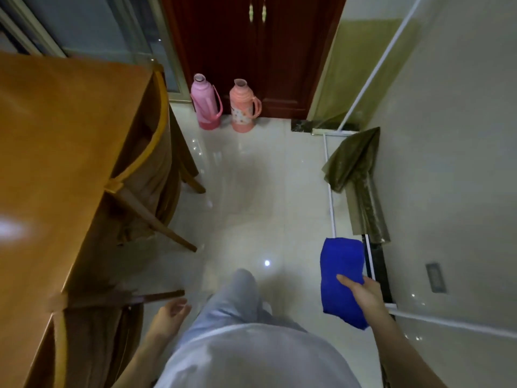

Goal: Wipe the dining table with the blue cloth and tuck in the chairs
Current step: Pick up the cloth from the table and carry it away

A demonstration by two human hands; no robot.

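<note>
The wooden dining table (50,152) fills the left side. One wooden chair (151,152) stands pushed in against its right edge. A second chair (92,337) sits at the near corner, lower left, partly under the table. My right hand (366,296) grips the folded blue cloth (340,278) in the air at the right, near the wall. My left hand (170,315) hangs beside my leg with loosely curled fingers, holding nothing, close to the near chair's leg (159,296).
Two thermos flasks, a purple flask (205,102) and a pink flask (242,106), stand on the tiled floor before a dark red cabinet (251,51). A white wall with loose plastic film (361,175) runs along the right. Glossy floor (251,191) lies ahead.
</note>
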